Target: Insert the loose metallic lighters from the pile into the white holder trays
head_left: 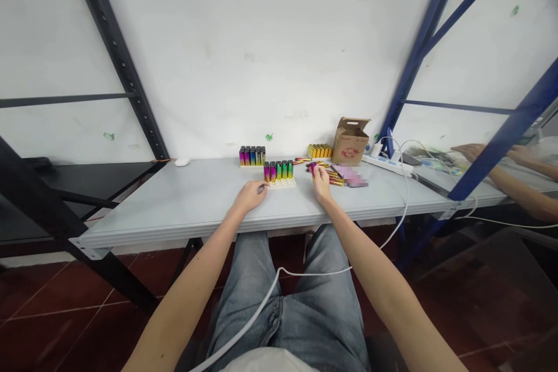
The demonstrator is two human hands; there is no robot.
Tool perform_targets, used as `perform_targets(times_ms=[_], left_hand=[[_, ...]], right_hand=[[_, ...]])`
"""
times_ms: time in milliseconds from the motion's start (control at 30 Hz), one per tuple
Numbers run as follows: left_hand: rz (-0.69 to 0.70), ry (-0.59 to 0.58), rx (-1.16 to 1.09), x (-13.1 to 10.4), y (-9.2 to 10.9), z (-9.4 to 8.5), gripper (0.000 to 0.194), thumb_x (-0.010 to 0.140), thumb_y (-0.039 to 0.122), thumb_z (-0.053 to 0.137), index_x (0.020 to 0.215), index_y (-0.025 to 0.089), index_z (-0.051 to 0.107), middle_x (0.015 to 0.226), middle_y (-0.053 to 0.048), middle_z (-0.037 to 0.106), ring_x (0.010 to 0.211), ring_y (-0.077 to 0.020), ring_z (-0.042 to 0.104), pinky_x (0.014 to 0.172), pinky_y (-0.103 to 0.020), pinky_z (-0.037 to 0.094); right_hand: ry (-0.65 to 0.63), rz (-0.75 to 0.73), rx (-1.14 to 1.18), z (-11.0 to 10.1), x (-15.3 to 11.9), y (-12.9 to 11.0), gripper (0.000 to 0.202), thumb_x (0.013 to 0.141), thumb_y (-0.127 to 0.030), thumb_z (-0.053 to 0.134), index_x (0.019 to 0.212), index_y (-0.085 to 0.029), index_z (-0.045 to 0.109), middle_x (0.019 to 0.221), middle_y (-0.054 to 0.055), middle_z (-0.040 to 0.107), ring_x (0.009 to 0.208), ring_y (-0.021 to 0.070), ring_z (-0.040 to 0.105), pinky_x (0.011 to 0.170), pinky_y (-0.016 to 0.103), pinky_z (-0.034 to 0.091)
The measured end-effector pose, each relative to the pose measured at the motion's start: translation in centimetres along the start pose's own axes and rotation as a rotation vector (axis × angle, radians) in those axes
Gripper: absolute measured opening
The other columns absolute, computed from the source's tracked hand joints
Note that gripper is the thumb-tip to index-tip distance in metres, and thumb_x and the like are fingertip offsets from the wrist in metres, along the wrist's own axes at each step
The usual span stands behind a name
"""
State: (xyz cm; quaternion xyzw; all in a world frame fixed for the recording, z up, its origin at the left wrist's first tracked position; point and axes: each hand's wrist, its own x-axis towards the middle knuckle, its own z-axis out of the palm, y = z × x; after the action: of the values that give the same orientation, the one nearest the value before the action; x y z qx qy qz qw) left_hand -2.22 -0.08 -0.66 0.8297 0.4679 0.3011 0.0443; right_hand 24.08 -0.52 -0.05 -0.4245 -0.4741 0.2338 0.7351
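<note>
Several shiny purple-to-green cylinders [279,171] stand upright in the back part of a white holder [283,184], whose front holes show. My left hand [250,195] is closed at the holder's front left corner, fingertips on its edge. To the right, my right hand [321,182] pinches a purple cylinder [313,168] above the table. Beside that hand, loose gold and red cylinders [335,178] lie on the table near a pink, partly blurred pad [351,176].
Behind stand a full rack of dark-topped cylinders [251,156], a yellow group [319,151] and an open cardboard box [350,142]. A power strip [387,164] with white cables lies right. Another person's arms [501,174] reach in at far right.
</note>
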Motion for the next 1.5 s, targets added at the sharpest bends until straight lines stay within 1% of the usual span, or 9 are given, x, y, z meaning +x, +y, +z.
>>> perform_targets(times_ms=[100, 267, 433, 633, 867, 1133, 1233, 1333, 1500], left_hand=[[-0.006, -0.011, -0.002, -0.1, 0.1, -0.1, 0.033, 0.09, 0.028, 0.047, 0.114, 0.02, 0.068, 0.119, -0.006, 0.069, 0.112, -0.0263, 0.06, 0.1, -0.038, 0.047], [-0.006, -0.005, 0.01, -0.1, 0.2, -0.3, 0.032, 0.09, 0.028, 0.047, 0.113, 0.02, 0.069, 0.118, -0.006, 0.07, 0.112, -0.0252, 0.06, 0.1, -0.036, 0.047], [0.01, 0.007, 0.006, 0.0, 0.0, 0.0, 0.031, 0.09, 0.028, 0.048, 0.112, 0.02, 0.069, 0.116, -0.007, 0.07, 0.111, -0.0258, 0.061, 0.1, -0.037, 0.047], [0.027, 0.018, -0.005, 0.1, -0.2, 0.2, 0.031, 0.09, 0.028, 0.049, 0.111, 0.019, 0.069, 0.115, -0.008, 0.07, 0.109, -0.0249, 0.062, 0.1, -0.037, 0.047], [0.027, 0.022, 0.012, 0.0, -0.2, 0.2, 0.031, 0.091, 0.028, 0.048, 0.112, 0.019, 0.069, 0.114, -0.007, 0.07, 0.108, -0.0251, 0.062, 0.099, -0.037, 0.047], [0.017, 0.014, 0.009, 0.1, -0.3, 0.3, 0.031, 0.09, 0.028, 0.049, 0.112, 0.02, 0.069, 0.116, -0.006, 0.07, 0.11, -0.025, 0.062, 0.099, -0.036, 0.047], [0.016, 0.015, 0.007, 0.1, -0.3, 0.3, 0.03, 0.09, 0.027, 0.05, 0.111, 0.021, 0.069, 0.115, -0.006, 0.07, 0.109, -0.0251, 0.062, 0.099, -0.036, 0.047], [0.017, 0.017, 0.004, 0.1, -0.2, 0.2, 0.029, 0.09, 0.027, 0.05, 0.111, 0.021, 0.069, 0.115, -0.006, 0.071, 0.108, -0.0256, 0.063, 0.097, -0.036, 0.048], [0.025, 0.02, 0.002, 0.0, -0.1, 0.2, 0.03, 0.09, 0.027, 0.049, 0.111, 0.02, 0.069, 0.114, -0.007, 0.071, 0.108, -0.0257, 0.062, 0.098, -0.037, 0.047]], right_hand=[[0.083, -0.13, -0.129, 1.3, -0.6, -0.2, 0.023, 0.083, -0.043, 0.058, 0.085, -0.021, 0.059, 0.092, 0.005, 0.063, 0.088, 0.0169, 0.057, 0.078, 0.027, 0.048], [-0.062, -0.165, -0.173, 4.6, -1.8, -0.4, 0.025, 0.081, -0.042, 0.06, 0.095, -0.022, 0.059, 0.088, 0.005, 0.065, 0.081, 0.0189, 0.059, 0.077, 0.03, 0.049], [-0.149, -0.186, -0.207, 6.5, -2.1, 0.1, 0.016, 0.082, -0.037, 0.058, 0.091, -0.024, 0.055, 0.086, 0.003, 0.065, 0.081, 0.0191, 0.062, 0.077, 0.031, 0.05], [-0.283, -0.175, -0.319, 6.4, -2.0, 1.0, 0.016, 0.085, -0.034, 0.054, 0.097, -0.024, 0.056, 0.086, 0.004, 0.066, 0.082, 0.0203, 0.064, 0.083, 0.034, 0.05], [-0.295, -0.269, -0.478, 6.4, -2.4, 0.2, 0.023, 0.089, -0.031, 0.05, 0.109, -0.025, 0.061, 0.103, 0.007, 0.069, 0.089, 0.023, 0.063, 0.086, 0.037, 0.049], [-0.312, -0.302, -0.662, 6.6, -2.6, -0.5, 0.034, 0.094, -0.027, 0.042, 0.125, -0.026, 0.058, 0.107, 0.005, 0.069, 0.09, 0.0222, 0.063, 0.082, 0.033, 0.048], [-0.296, -0.385, -0.76, 6.6, -2.7, -0.6, 0.038, 0.095, -0.024, 0.04, 0.127, -0.022, 0.06, 0.112, 0.009, 0.066, 0.101, 0.0234, 0.058, 0.09, 0.035, 0.046], [-0.259, -0.488, -0.893, 6.5, -2.9, -0.8, 0.041, 0.091, -0.022, 0.045, 0.128, -0.022, 0.062, 0.127, 0.013, 0.056, 0.12, 0.0273, 0.048, 0.103, 0.04, 0.037], [-0.304, -0.483, -1.002, 6.6, -3.0, -0.6, 0.049, 0.089, -0.025, 0.048, 0.138, -0.022, 0.054, 0.142, 0.013, 0.044, 0.135, 0.0289, 0.034, 0.111, 0.043, 0.03]])
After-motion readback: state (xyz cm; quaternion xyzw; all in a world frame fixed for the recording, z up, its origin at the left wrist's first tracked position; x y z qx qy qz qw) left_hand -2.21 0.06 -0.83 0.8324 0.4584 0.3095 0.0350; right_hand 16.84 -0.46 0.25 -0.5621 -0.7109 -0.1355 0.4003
